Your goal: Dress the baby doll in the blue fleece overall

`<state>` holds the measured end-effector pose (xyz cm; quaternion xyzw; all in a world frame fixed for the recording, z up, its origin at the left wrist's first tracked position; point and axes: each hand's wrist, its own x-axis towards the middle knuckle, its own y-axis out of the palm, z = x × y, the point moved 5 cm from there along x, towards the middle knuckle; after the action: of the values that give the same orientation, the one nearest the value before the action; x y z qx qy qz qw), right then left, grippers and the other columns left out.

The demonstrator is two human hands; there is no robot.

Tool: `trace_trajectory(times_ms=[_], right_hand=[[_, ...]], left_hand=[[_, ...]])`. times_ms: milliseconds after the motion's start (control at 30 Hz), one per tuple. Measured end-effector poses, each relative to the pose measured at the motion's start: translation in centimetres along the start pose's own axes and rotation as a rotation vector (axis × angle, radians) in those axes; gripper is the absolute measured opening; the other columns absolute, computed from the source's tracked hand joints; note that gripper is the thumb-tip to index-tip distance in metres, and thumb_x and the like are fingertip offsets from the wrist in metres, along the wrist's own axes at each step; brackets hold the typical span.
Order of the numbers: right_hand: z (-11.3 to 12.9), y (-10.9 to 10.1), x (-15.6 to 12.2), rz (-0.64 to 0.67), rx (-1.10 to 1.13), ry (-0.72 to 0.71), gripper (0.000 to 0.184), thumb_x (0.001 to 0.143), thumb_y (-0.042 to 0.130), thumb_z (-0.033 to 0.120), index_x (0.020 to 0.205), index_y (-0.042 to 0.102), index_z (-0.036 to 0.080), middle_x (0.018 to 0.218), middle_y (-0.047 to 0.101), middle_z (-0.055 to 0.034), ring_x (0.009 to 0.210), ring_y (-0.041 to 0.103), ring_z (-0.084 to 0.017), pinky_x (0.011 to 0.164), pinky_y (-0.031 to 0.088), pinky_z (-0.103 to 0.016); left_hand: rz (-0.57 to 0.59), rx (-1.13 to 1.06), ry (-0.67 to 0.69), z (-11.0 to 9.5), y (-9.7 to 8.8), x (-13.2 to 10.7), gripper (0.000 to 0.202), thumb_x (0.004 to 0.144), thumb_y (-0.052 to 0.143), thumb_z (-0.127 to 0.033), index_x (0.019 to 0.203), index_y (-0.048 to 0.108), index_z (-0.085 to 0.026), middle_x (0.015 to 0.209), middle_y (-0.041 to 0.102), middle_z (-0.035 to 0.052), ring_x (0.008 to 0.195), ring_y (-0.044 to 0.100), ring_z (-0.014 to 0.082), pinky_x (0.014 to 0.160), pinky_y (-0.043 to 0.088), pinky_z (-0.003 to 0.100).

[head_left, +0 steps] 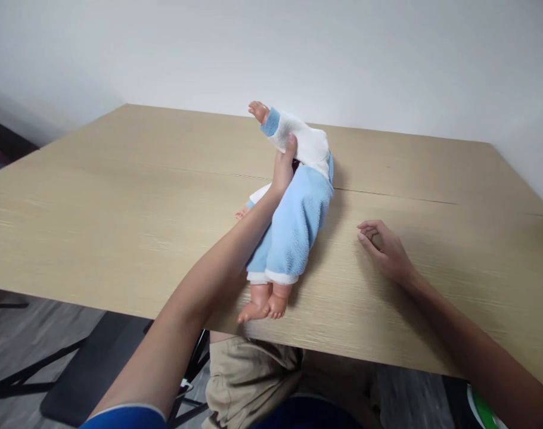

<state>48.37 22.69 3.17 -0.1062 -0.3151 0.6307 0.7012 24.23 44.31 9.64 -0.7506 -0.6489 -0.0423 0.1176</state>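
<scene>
A baby doll [300, 220] in a light blue and white fleece outfit lies tilted on its side, its bare feet towards me near the table's front edge. My left hand [284, 167] is closed around the doll's upper body, the thumb pressing on the white top below its raised arm. My forearm crosses over part of the doll's legs and its other arm. The doll's head is out of sight. To the right of the doll, apart from it, my right hand [382, 247] is by the tabletop with loosely curled fingers, a gap inside them and nothing held.
The wood-coloured table [119, 220] has a seam running across it and meets a pale wall [271, 53] at the back. A black folding chair [92, 363] stands below the front edge at left. A green and white item [483, 408] shows at lower right.
</scene>
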Motion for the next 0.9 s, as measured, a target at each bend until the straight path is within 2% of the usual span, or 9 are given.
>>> trace_trajectory(times_ms=[67, 133, 300, 467, 567, 667, 767, 900], right_hand=[[0.2, 0.2, 0.1, 0.011, -0.005, -0.011, 0.020, 0.108, 0.068, 0.043, 0.119, 0.069, 0.026, 0.092, 0.071, -0.0046, 0.087, 0.072, -0.026, 0.089, 0.062, -0.045], [0.2, 0.2, 0.1, 0.010, -0.011, -0.009, 0.019, 0.108, 0.068, 0.042, 0.119, 0.070, 0.026, 0.092, 0.072, -0.0046, 0.088, 0.072, -0.026, 0.090, 0.062, -0.046], [-0.2, 0.2, 0.1, -0.006, 0.017, 0.020, 0.022, 0.107, 0.069, 0.045, 0.119, 0.071, 0.026, 0.098, 0.075, -0.0065, 0.090, 0.073, -0.026, 0.088, 0.063, -0.045], [-0.9, 0.1, 0.4, -0.055, 0.125, 0.079, 0.032, 0.107, 0.072, 0.057, 0.118, 0.072, 0.027, 0.110, 0.078, -0.0091, 0.102, 0.075, -0.028, 0.100, 0.064, -0.048], [-1.4, 0.0, 0.6, -0.089, 0.205, 0.118, 0.043, 0.104, 0.074, 0.065, 0.124, 0.072, 0.027, 0.111, 0.078, -0.0090, 0.107, 0.076, -0.028, 0.104, 0.065, -0.049], [-2.5, -0.4, 0.9, -0.127, 0.307, 0.196, 0.056, 0.100, 0.076, 0.072, 0.135, 0.071, 0.028, 0.122, 0.079, -0.0108, 0.114, 0.077, -0.029, 0.107, 0.066, -0.050], [-3.9, -1.4, 1.4, -0.114, 0.481, 0.337, 0.061, 0.103, 0.065, 0.077, 0.143, 0.067, 0.031, 0.134, 0.079, -0.0119, 0.116, 0.080, -0.029, 0.108, 0.068, -0.052], [-4.6, -3.3, 2.3, -0.014, 0.662, 0.443, 0.069, 0.106, 0.039, 0.083, 0.137, 0.071, 0.031, 0.139, 0.081, -0.0155, 0.124, 0.083, -0.036, 0.109, 0.068, -0.063]], left_hand=[[-0.021, -0.069, 0.059, -0.2, 0.6, -0.3, 0.106, 0.095, 0.028, -0.101, 0.169, 0.048, -0.029, 0.164, 0.071, -0.0068, 0.170, 0.039, 0.0343, 0.137, 0.039, 0.058], [-0.014, -0.099, 0.123, -0.2, 1.4, -0.4, 0.101, 0.096, 0.038, -0.103, 0.163, 0.055, -0.028, 0.163, 0.071, -0.0030, 0.168, 0.044, 0.0358, 0.138, 0.039, 0.057], [0.045, -0.112, 0.270, 0.1, 3.1, -0.3, 0.089, 0.099, 0.058, -0.094, 0.147, 0.065, -0.019, 0.161, 0.071, 0.0151, 0.158, 0.059, 0.0367, 0.138, 0.043, 0.051], [0.088, 0.072, 0.388, -0.3, 5.0, -0.6, 0.068, 0.109, 0.057, -0.077, 0.141, 0.069, -0.018, 0.156, 0.074, 0.0176, 0.155, 0.062, 0.0369, 0.136, 0.043, 0.052], [0.176, 0.181, 0.431, -0.8, 6.8, -1.0, 0.061, 0.112, 0.055, -0.069, 0.140, 0.069, -0.017, 0.148, 0.077, 0.0177, 0.145, 0.068, 0.0359, 0.129, 0.049, 0.051], [0.280, 0.350, 0.457, -1.5, 8.6, -1.8, 0.053, 0.113, 0.057, -0.058, 0.142, 0.069, -0.015, 0.143, 0.079, 0.0189, 0.135, 0.072, 0.0364, 0.120, 0.054, 0.050], [0.398, 0.557, 0.492, -2.2, 10.4, -3.0, 0.049, 0.110, 0.063, -0.052, 0.139, 0.071, -0.013, 0.136, 0.079, 0.0210, 0.128, 0.073, 0.0382, 0.112, 0.055, 0.051], [0.528, 0.793, 0.527, -3.0, 12.0, -4.6, 0.048, 0.103, 0.072, -0.044, 0.143, 0.071, -0.017, 0.139, 0.078, 0.0189, 0.128, 0.069, 0.0398, 0.114, 0.052, 0.054]])
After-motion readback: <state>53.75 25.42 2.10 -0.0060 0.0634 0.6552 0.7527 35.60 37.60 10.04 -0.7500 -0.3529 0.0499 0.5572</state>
